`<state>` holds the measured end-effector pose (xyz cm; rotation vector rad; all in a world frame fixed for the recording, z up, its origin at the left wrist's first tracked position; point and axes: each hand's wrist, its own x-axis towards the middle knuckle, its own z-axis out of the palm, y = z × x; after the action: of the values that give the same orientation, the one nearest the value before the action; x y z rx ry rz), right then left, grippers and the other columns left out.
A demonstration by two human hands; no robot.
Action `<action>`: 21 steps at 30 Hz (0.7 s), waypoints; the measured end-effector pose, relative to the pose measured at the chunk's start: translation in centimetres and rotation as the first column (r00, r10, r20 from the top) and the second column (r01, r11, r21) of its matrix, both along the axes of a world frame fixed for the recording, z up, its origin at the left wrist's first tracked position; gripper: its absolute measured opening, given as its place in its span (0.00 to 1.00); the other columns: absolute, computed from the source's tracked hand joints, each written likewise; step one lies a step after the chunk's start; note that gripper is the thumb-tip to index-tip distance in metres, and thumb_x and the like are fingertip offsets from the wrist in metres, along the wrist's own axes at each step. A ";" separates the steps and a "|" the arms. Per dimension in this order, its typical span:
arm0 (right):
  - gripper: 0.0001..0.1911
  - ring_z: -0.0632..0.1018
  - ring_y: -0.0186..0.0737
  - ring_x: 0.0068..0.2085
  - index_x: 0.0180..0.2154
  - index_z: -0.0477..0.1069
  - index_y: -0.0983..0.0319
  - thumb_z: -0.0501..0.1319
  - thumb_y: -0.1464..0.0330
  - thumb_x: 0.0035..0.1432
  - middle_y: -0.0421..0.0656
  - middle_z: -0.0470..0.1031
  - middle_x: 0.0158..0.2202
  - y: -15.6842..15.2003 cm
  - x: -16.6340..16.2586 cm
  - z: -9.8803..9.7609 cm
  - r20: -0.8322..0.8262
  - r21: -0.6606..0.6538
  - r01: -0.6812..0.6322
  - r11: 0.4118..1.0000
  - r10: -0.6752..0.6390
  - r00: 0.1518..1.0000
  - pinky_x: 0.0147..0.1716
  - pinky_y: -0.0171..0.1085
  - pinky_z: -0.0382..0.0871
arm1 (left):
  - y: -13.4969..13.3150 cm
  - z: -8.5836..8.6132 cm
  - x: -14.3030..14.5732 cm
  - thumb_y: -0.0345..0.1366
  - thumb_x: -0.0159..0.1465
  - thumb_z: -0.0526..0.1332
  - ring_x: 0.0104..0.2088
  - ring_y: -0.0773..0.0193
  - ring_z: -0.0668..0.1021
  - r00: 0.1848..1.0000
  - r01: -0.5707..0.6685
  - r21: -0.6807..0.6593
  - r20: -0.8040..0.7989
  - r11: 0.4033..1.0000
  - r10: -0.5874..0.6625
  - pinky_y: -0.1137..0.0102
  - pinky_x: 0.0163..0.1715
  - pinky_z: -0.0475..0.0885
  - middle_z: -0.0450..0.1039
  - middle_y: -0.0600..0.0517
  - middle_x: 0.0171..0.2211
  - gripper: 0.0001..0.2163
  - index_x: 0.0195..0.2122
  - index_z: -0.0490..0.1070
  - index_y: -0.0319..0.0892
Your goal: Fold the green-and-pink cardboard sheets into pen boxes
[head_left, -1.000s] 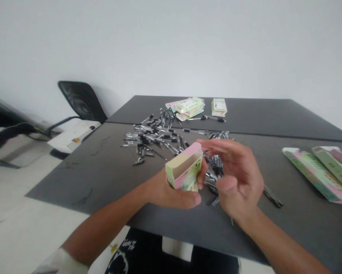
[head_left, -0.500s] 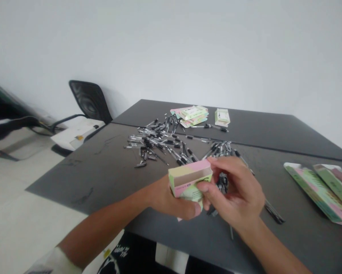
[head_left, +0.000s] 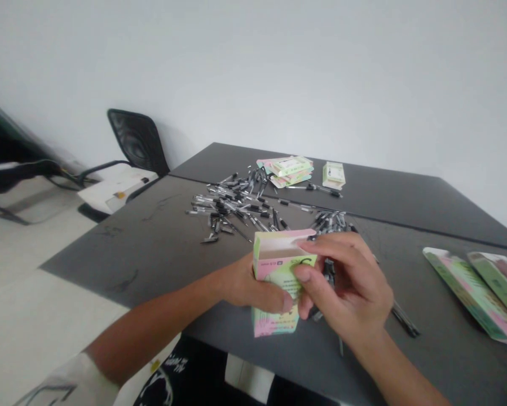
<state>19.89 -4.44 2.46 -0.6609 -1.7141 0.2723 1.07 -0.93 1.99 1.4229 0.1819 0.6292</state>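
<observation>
Two hands on one carton, raised above the black table, open end up. Left hand wrapped around its side; right hand half-curled, thumb on front panel, index finger at opening, firm pinch cannot be told. Loose pens beyond.

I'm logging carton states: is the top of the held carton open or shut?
Open. The pink-and-green carton in the left hand shows its pale inside through the uncovered top.
</observation>
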 end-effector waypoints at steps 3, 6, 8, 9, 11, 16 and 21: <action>0.18 0.79 0.37 0.36 0.53 0.81 0.55 0.73 0.74 0.63 0.42 0.78 0.42 0.1 0.1 0.3 0.032 0.018 0.003 1.000 -0.004 0.999 0.32 0.38 0.76 | 0.0 0.1 0.0 0.54 0.63 0.72 0.28 0.58 0.79 1.000 0.015 0.007 -0.026 1.000 -0.015 0.65 0.29 0.78 0.79 0.47 0.30 0.17 0.37 0.77 0.45; 0.16 0.80 0.37 0.38 0.52 0.81 0.56 0.72 0.74 0.64 0.43 0.79 0.42 0.3 0.2 0.5 0.071 0.050 0.013 0.999 -0.017 0.997 0.32 0.37 0.77 | -0.1 0.2 -0.1 0.52 0.63 0.72 0.26 0.59 0.79 0.999 0.023 -0.035 -0.026 0.999 -0.023 0.66 0.27 0.78 0.81 0.47 0.30 0.16 0.36 0.77 0.45; 0.15 0.82 0.40 0.42 0.52 0.80 0.56 0.71 0.73 0.65 0.44 0.80 0.45 0.5 0.3 0.6 0.089 0.049 0.016 0.999 -0.020 0.996 0.35 0.38 0.80 | -0.3 0.2 -0.1 0.50 0.63 0.72 0.26 0.59 0.80 1.000 0.024 -0.099 0.007 0.995 -0.023 0.66 0.27 0.79 0.82 0.46 0.30 0.15 0.36 0.79 0.44; 0.15 0.83 0.42 0.45 0.53 0.80 0.56 0.70 0.73 0.66 0.45 0.81 0.47 0.6 0.3 0.6 0.093 0.042 0.012 0.999 -0.016 0.996 0.37 0.38 0.81 | -0.3 0.1 -0.1 0.49 0.63 0.72 0.26 0.58 0.81 1.000 0.021 -0.140 0.025 0.990 -0.018 0.66 0.28 0.79 0.83 0.46 0.30 0.14 0.35 0.80 0.43; 0.15 0.84 0.45 0.51 0.54 0.79 0.55 0.69 0.72 0.68 0.47 0.83 0.51 0.7 0.3 0.4 0.091 0.001 -0.004 1.000 0.004 0.996 0.39 0.39 0.84 | -0.5 -0.3 -0.2 0.47 0.61 0.72 0.27 0.57 0.83 0.999 -0.001 -0.219 0.036 0.976 0.009 0.66 0.28 0.80 0.85 0.44 0.31 0.13 0.36 0.82 0.41; 0.17 0.88 0.42 0.45 0.57 0.80 0.53 0.68 0.72 0.69 0.46 0.85 0.57 0.5 0.3 -0.3 0.073 -0.090 0.064 0.994 -0.057 0.996 0.39 0.38 0.87 | -0.4 -1.4 -0.3 0.45 0.53 0.76 0.26 0.57 0.83 0.956 -0.293 -0.304 -0.093 0.907 0.278 0.66 0.29 0.79 0.86 0.46 0.32 0.16 0.37 0.83 0.40; 0.16 0.87 0.39 0.33 0.54 0.83 0.53 0.71 0.70 0.67 0.42 0.89 0.45 0.7 0.5 -0.8 0.089 -0.015 0.225 0.974 -0.223 0.971 0.38 0.38 0.86 | -0.1 -1.5 0.0 0.45 0.62 0.72 0.30 0.59 0.83 0.902 -0.432 -0.112 -0.024 0.895 0.432 0.66 0.33 0.79 0.82 0.50 0.33 0.14 0.41 0.77 0.41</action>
<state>20.42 -3.72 1.63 -0.8884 -1.7030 0.1070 1.03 -1.06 0.44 1.2760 0.5370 0.9687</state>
